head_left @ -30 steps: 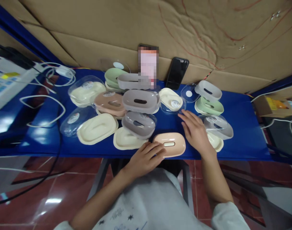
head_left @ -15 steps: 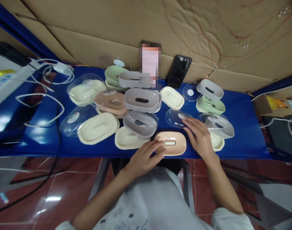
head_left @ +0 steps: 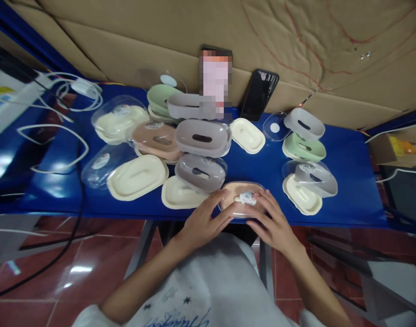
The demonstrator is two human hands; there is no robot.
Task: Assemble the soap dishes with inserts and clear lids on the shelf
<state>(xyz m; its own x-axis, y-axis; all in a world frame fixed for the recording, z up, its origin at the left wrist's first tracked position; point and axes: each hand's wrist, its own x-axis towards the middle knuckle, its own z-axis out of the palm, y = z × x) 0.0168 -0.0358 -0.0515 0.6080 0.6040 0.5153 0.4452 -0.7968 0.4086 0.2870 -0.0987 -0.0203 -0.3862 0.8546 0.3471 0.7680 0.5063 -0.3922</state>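
Peach soap dish (head_left: 240,193) with clear lid (head_left: 242,199) on top — sits at the near edge of the blue table (head_left: 351,181), bare surface open to its right up to a cream tray (head_left: 301,196). To its left, a cream lid (head_left: 178,193) lies close by. Left hand (head_left: 202,220) — fingers spread, tips touching the dish's left end. Right hand (head_left: 272,222) — fingers spread, resting on the lid's right side. Neither hand grips closed.

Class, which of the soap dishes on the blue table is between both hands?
The peach soap dish at the near edge, under a clear lid; the others lie untouched.
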